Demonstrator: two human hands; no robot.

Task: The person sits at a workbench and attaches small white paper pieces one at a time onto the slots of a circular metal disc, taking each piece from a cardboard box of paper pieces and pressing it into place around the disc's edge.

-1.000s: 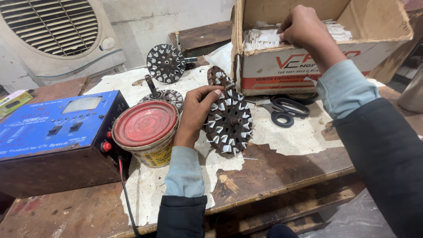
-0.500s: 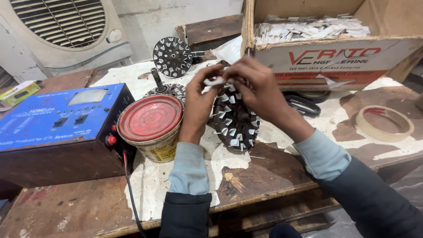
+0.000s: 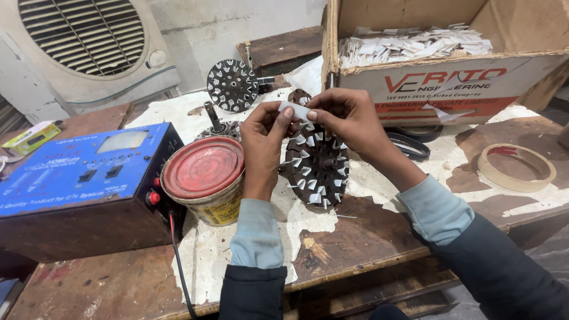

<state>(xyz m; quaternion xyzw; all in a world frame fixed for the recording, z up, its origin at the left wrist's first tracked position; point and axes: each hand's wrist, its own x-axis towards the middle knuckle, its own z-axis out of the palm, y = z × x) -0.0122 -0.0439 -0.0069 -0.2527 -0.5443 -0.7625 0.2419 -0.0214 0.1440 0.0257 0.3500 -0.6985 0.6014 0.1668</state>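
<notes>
At frame centre, both hands pinch a small white paper strip (image 3: 294, 110) between fingertips, left hand (image 3: 265, 135) and right hand (image 3: 349, 118) closed on it above the dark slotted stator (image 3: 317, 169). A red-lidded tin (image 3: 204, 172) and blue meter box (image 3: 77, 172) crowd the left; a cardboard box (image 3: 450, 83), cut off above, fills the upper right of the worn wooden worktop (image 3: 367, 237).

workshop — worn wooden bench (image 3: 367, 237), slotted motor stators (image 3: 232, 86), blue test unit (image 3: 77, 172).
</notes>
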